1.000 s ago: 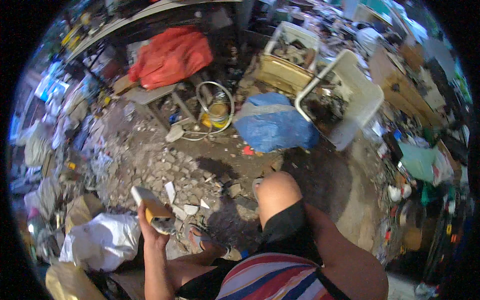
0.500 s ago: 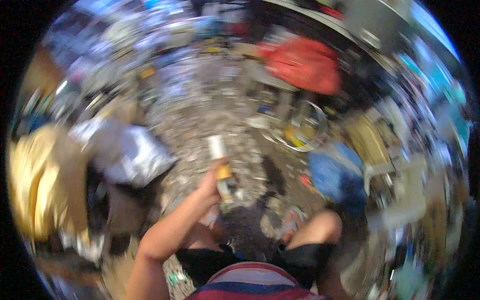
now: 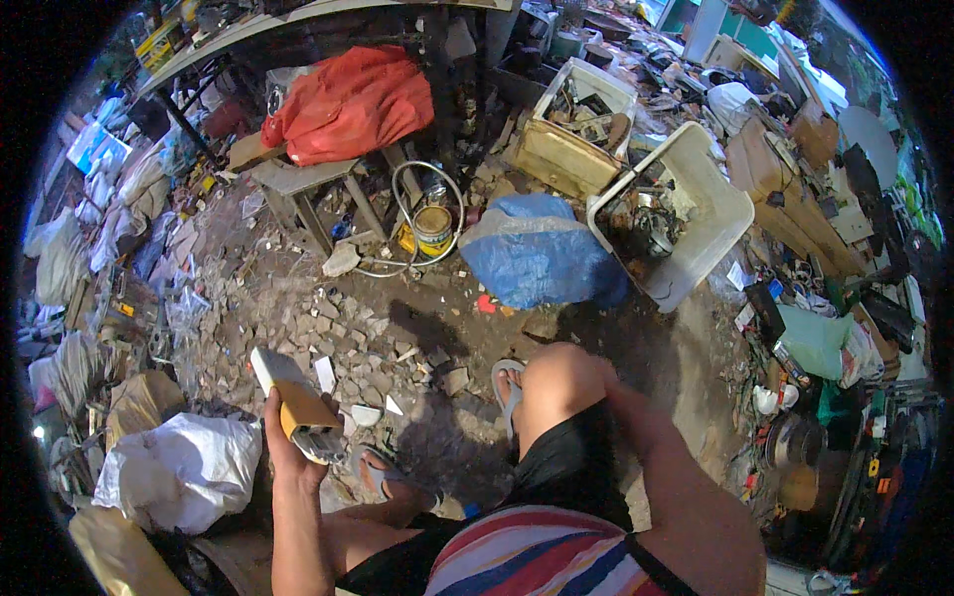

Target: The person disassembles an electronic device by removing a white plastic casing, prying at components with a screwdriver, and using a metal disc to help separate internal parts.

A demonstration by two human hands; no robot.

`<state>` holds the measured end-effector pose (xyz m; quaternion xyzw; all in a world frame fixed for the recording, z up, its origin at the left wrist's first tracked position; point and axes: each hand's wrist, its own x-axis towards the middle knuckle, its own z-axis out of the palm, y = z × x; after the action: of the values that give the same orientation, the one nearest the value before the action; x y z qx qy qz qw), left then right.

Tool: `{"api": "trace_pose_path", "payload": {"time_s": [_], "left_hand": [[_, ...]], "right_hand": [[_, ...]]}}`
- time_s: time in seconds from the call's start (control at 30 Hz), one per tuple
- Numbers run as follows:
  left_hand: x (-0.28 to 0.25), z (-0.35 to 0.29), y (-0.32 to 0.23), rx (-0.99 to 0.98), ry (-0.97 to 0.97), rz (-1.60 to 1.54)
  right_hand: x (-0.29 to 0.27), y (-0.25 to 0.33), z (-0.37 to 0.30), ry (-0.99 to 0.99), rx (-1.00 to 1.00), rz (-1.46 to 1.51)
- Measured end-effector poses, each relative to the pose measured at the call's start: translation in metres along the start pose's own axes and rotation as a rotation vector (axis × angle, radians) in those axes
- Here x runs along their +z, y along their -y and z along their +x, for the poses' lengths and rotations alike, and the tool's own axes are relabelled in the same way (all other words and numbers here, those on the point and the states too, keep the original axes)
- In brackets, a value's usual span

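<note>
In the head view, my left hand (image 3: 290,445) is closed around a rectangular block-like object (image 3: 295,399). It has a white end, a yellow-orange middle and a greyish end with openings facing me; I cannot make out its exact kind. It is held above ground strewn with broken chips, left of my sandalled feet. My right arm (image 3: 691,477) reaches forward beside my bent right knee (image 3: 564,382). Its hand is at or behind the knee, with the fingers hidden.
Ahead lie a blue sack (image 3: 537,253) and a whitish plastic bin (image 3: 720,189) of scrap. A red cloth bundle (image 3: 358,104) rests on a low stool (image 3: 308,179), near a tin can (image 3: 432,226). A white sack (image 3: 184,472) lies left; scrap piles (image 3: 795,348) line the right.
The view has swung to the right and cleared of blur, so the stool, blue sack and bins sit further left. My left hand still grips the block, now with its greyish end toward me.
</note>
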<state>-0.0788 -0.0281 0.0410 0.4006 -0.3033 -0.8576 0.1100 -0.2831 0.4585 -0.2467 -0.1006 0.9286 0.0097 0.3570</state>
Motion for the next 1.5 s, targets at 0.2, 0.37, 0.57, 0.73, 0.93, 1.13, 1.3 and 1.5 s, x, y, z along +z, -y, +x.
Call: {"api": "trace_pose_path", "payload": {"time_s": [0.2, 0.37, 0.57, 0.73, 0.93, 1.13, 1.3, 1.5], "left_hand": [[-0.012, -0.009, -0.013, 0.043, 0.018, 0.005], [-0.018, -0.01, -0.012, 0.04, 0.088, 0.006], [-0.026, -0.026, -0.021, 0.052, 0.065, -0.029], [-0.013, -0.014, -0.039, 0.067, 0.127, -0.106], [0.01, 0.036, -0.078, 0.221, 0.292, 0.105], [0.018, 0.118, -0.073, 0.089, 0.173, 0.488], [0.013, 0.196, -0.024, -0.205, 0.342, 0.7], [0.046, 0.228, 0.028, -0.336, 0.43, 1.124]], "right_hand": [[-0.138, 0.088, 0.008, -0.341, -0.568, -0.474], [-0.186, 0.117, 0.032, -0.289, -0.689, -0.972], [-0.177, 0.098, 0.068, -0.609, -0.606, -1.148], [-0.22, 0.115, 0.065, -0.855, -0.592, -1.274], [-0.319, 0.19, 0.011, -0.81, -0.395, -0.889], [-0.338, 0.172, 0.065, -0.962, -0.124, 0.143], [-0.443, 0.023, 0.136, -1.142, 0.029, 0.201], [-0.535, -0.072, 0.211, -0.86, 0.177, -0.04]]}}
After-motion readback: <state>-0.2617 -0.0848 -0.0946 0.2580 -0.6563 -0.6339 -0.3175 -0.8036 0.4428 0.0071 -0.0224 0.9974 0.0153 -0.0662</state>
